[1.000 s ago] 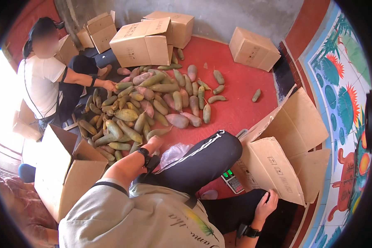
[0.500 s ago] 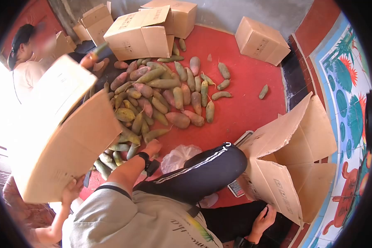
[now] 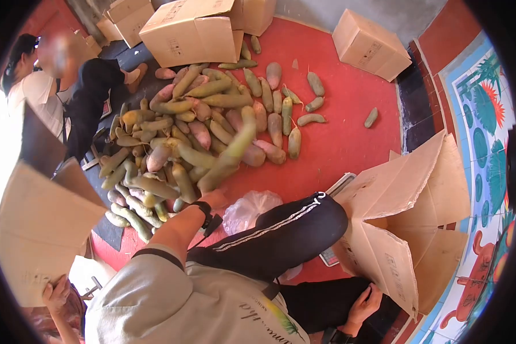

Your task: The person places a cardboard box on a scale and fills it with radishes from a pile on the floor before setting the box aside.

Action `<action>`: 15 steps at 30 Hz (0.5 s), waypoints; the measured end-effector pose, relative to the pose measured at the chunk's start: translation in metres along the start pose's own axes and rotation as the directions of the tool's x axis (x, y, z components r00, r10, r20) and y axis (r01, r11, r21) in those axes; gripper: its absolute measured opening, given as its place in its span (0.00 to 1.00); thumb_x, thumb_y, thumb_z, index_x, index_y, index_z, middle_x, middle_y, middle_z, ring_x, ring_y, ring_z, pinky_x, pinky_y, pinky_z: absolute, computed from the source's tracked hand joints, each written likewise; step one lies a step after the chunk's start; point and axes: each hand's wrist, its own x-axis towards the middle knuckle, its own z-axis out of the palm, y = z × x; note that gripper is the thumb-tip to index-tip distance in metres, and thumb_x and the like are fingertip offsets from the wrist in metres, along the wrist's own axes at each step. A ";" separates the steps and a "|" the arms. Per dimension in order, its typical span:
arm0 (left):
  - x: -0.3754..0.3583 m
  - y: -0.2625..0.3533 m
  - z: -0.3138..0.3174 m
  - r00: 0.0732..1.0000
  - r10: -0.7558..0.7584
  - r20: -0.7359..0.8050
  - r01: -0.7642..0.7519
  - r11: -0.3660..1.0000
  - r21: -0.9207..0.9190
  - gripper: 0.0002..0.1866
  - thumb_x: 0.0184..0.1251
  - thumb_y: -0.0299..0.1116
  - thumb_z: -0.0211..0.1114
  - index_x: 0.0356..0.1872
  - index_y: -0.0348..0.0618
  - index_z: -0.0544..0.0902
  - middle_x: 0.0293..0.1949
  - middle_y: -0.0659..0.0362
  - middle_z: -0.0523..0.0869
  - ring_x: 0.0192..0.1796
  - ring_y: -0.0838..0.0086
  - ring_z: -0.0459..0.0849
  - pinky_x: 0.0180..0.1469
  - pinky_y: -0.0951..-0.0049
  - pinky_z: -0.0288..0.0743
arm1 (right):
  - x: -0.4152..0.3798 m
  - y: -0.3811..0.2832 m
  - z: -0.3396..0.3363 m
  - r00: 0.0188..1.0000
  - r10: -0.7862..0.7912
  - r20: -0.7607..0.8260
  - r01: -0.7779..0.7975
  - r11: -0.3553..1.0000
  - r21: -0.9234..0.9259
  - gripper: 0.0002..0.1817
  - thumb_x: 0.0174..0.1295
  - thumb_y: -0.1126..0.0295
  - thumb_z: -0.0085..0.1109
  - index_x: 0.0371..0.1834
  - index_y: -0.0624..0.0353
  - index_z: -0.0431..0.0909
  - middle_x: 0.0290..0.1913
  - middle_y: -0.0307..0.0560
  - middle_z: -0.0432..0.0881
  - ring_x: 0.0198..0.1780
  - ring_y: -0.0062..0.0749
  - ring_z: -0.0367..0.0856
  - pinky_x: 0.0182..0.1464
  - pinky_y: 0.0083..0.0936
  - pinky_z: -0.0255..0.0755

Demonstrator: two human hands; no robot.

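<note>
My left hand [image 3: 215,198], with a dark watch on the wrist, is closed on the lower end of a long green radish [image 3: 230,152]. The radish is tilted upward over the heap and blurred by motion. Below it lies a large pile of green and reddish radishes [image 3: 200,133] on the red floor. My right hand [image 3: 366,304] rests on my dark trouser leg, beside an open cardboard box [image 3: 384,241]. Its fingers are loosely bent, with nothing visible in them. A clear plastic bag [image 3: 251,211] sits by my left hand and knee.
Another person [image 3: 37,86] sits beyond the heap at the left. At lower left, another person's hand [image 3: 55,293] holds an open carton [image 3: 46,229]. Several cartons [image 3: 192,34] stand at the back, with one box [image 3: 370,46] at back right. A scale-like device [image 3: 329,257] is partly under the near box.
The radish in my left hand has swung up from the pile. The carton at left has moved left and down, uncovering more radishes and the seated person. My right hand stays put.
</note>
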 end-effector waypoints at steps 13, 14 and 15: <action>0.011 -0.017 -0.015 0.940 -0.114 -0.323 0.107 0.993 -0.038 0.32 0.54 0.45 0.59 0.62 0.49 0.65 0.68 0.54 0.55 0.71 0.61 0.47 0.67 0.51 0.46 | 0.004 0.001 0.001 0.997 0.031 0.068 -0.027 0.998 -0.062 0.06 0.57 0.78 0.49 0.36 0.66 0.74 0.33 0.57 0.75 0.36 0.52 0.75 0.41 0.38 0.69; 0.011 -0.020 -0.013 0.933 -0.113 -0.342 0.104 0.994 -0.045 0.32 0.54 0.44 0.59 0.62 0.49 0.66 0.68 0.54 0.55 0.71 0.62 0.47 0.67 0.52 0.46 | 0.004 -0.001 0.001 0.998 0.026 0.061 -0.021 0.997 -0.073 0.06 0.58 0.78 0.48 0.36 0.66 0.74 0.33 0.56 0.75 0.35 0.50 0.75 0.40 0.36 0.70; 0.012 -0.024 -0.008 0.910 -0.085 -0.405 0.078 0.996 -0.034 0.30 0.53 0.42 0.59 0.60 0.49 0.68 0.67 0.55 0.58 0.70 0.62 0.49 0.67 0.54 0.48 | 0.003 -0.001 0.000 0.997 0.026 0.068 -0.021 0.997 -0.074 0.06 0.58 0.78 0.48 0.36 0.66 0.74 0.33 0.56 0.75 0.35 0.50 0.75 0.40 0.36 0.70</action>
